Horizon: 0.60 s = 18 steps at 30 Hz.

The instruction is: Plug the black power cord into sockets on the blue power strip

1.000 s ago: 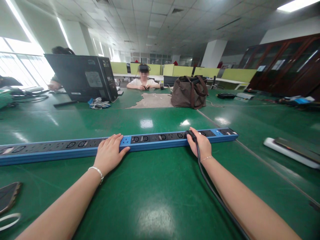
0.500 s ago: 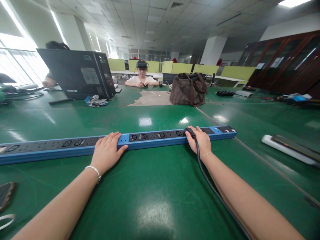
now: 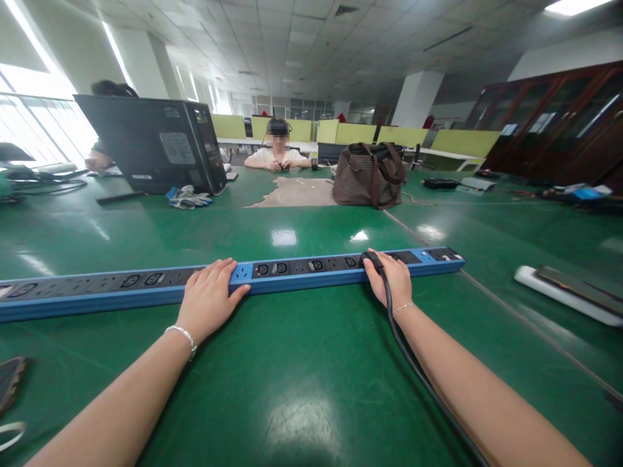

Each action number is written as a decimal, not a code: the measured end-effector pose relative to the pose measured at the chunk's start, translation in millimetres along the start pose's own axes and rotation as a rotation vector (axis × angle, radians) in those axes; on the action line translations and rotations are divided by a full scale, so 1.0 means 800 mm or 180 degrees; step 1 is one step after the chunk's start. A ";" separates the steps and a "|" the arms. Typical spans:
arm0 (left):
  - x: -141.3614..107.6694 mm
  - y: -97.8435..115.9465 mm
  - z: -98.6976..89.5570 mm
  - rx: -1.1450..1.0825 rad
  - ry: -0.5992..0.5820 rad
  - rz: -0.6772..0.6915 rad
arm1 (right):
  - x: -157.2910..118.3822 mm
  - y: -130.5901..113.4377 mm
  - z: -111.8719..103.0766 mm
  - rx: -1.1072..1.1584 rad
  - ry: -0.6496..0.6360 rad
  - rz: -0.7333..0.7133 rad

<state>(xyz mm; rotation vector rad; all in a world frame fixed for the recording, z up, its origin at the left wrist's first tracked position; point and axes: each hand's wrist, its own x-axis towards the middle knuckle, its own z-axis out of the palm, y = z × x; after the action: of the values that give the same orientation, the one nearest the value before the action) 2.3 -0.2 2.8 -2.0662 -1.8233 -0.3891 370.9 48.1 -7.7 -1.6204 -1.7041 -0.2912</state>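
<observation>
A long blue power strip [image 3: 306,279] with black socket panels lies across the green table. My left hand [image 3: 207,295] rests over the strip left of the middle, thumb apart on its near side and fingers over its top. Toward the strip's right end, my right hand [image 3: 390,279] grips a black plug [image 3: 371,260] at a socket; the fingers partly hide how far in it sits. From the plug a black cable [image 3: 413,363] runs down along my right forearm to the bottom edge.
Beyond the strip are a black computer case [image 3: 150,146], gloves [image 3: 189,197] and a brown bag [image 3: 367,174]. A person [image 3: 277,152] sits across the table. A white bar-shaped object [image 3: 564,295] lies at right, a phone [image 3: 12,383] at the left edge.
The view has shifted very slightly. My right hand's fingers have drawn in a little around the plug; my left hand stays on the strip.
</observation>
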 end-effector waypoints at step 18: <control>0.000 0.001 0.000 -0.0179 0.0042 -0.0019 | -0.007 -0.088 -0.010 0.1289 -0.0495 -0.0208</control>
<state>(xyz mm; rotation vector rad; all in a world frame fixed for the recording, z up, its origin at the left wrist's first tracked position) 2.8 0.0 2.9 -2.0907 -1.8310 -0.4594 307.9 27.1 17.1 -1.3164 -1.7954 0.1473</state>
